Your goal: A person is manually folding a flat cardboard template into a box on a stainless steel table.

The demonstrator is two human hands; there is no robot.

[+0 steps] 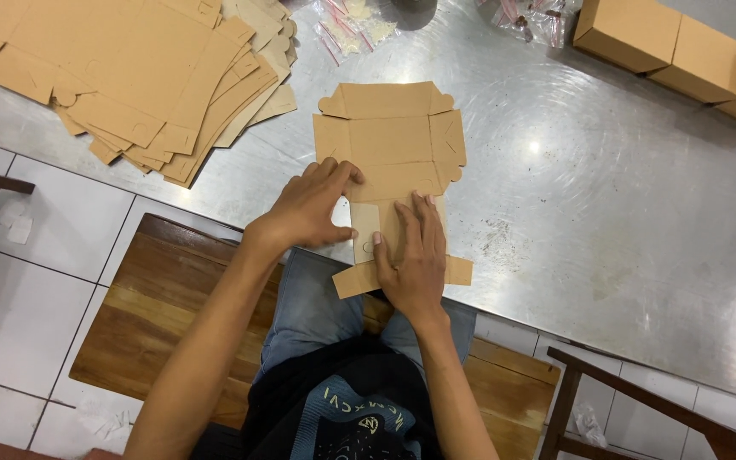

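A flat brown cardboard box blank lies on the steel table, its near end hanging over the table's front edge. My left hand presses on the blank's left side with fingers spread across a fold line. My right hand lies flat on the near flap, palm down, pressing it. Neither hand grips anything; both rest on the cardboard.
A fanned stack of unfolded box blanks lies at the table's far left. Folded brown boxes stand at the far right. Small clear plastic bags lie at the far edge. A wooden bench is under me.
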